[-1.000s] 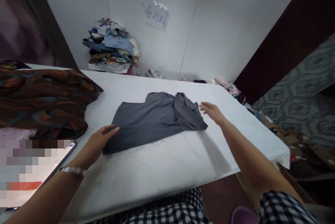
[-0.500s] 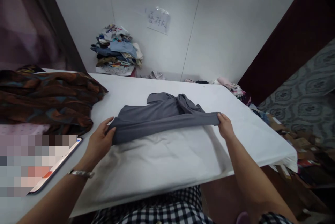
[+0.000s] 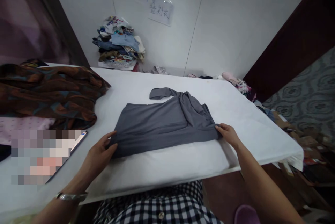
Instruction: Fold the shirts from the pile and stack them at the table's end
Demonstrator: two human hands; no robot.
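A dark grey shirt lies across the white table in front of me, its near side folded over into a long straight strip. One sleeve sticks out toward the wall, and the cloth is bunched at the right end. My left hand, with a metal band on the wrist, pinches the near left corner between thumb and fingers. At the opposite end my right hand grips the near right corner, thumb and fingers closed on the fabric. The near edge rests close to the table's front.
A brown patterned cloth covers the table's left side, with a flat screen device, partly blurred out, in front. Piled clothes stand against the wall below a paper sign. More clothes lie at the back right; cardboard boxes sit beyond the right edge.
Both hands have come down and nearer to me with the strip of grey cloth, which now lies flatter. More of the shirt's body and bunched right end shows behind it.
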